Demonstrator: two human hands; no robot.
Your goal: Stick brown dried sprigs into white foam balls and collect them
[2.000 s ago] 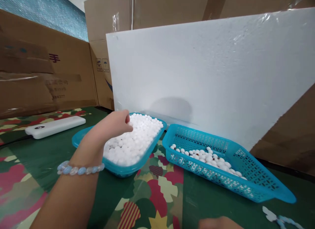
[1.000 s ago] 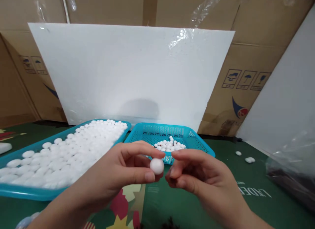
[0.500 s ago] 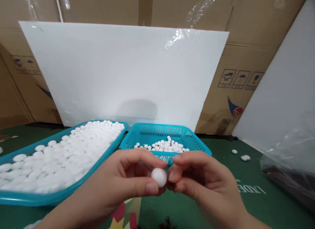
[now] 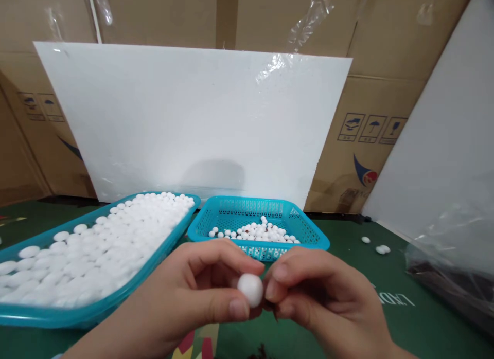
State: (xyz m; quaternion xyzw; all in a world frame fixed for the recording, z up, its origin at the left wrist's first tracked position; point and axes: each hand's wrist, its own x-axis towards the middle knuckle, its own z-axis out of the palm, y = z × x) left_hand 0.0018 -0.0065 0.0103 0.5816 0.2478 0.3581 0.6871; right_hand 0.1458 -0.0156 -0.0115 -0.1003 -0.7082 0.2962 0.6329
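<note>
A small smooth white ball is pinched between the thumb and fingers of my left hand. Close against the ball's right side is my right hand, its thumb and fingertips pressed together. A tiny dark tip pokes out below those right fingertips, but what it belongs to is hidden. Beyond the hands stands a blue perforated basket with a scatter of white balls and a few reddish-brown bits in it. To the left, a long blue tray is heaped with many similar white balls.
Dark reddish-brown bits lie on the green printed table cover at the near edge. Loose white balls rest at the right, near a clear plastic bag with dark contents. A white board leans against cardboard boxes behind.
My left hand still holds the ball. The right fingertips have shifted slightly and closed in, with a dark tip now showing beneath them. The view has tilted a little.
</note>
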